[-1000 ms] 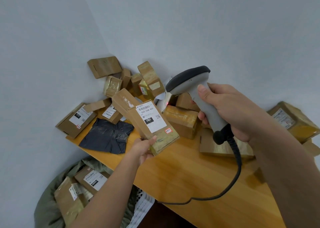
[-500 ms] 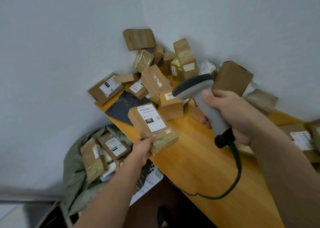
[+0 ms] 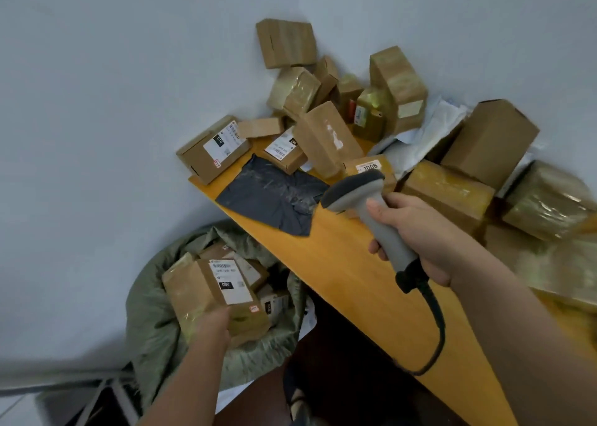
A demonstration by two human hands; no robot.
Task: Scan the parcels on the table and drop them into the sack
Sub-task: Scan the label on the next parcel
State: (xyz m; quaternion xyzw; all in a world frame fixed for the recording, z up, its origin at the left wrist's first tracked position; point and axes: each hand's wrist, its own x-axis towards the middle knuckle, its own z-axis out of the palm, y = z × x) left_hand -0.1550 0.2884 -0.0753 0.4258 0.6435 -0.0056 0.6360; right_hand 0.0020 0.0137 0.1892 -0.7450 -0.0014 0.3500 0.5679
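My left hand (image 3: pixel 213 325) grips a brown taped parcel (image 3: pixel 206 293) with a white label, held low over the open green sack (image 3: pixel 151 322) beside the table. Several labelled parcels lie inside the sack. My right hand (image 3: pixel 416 231) holds the grey barcode scanner (image 3: pixel 365 206) by its handle above the wooden table (image 3: pixel 349 264), its black cable hanging down off the front edge. A heap of brown parcels (image 3: pixel 326 134) fills the table's far corner against the walls.
A dark grey plastic mailer (image 3: pixel 271 199) lies flat near the table's left edge. More taped boxes (image 3: pixel 546 202) crowd the right side. White padded bags (image 3: pixel 429 128) sit among the heap. The walls meet close behind the pile.
My left hand has carried the labelled parcel from above the table down and left to the sack's mouth. The scanner has stayed over the table. The view has swung left and down.
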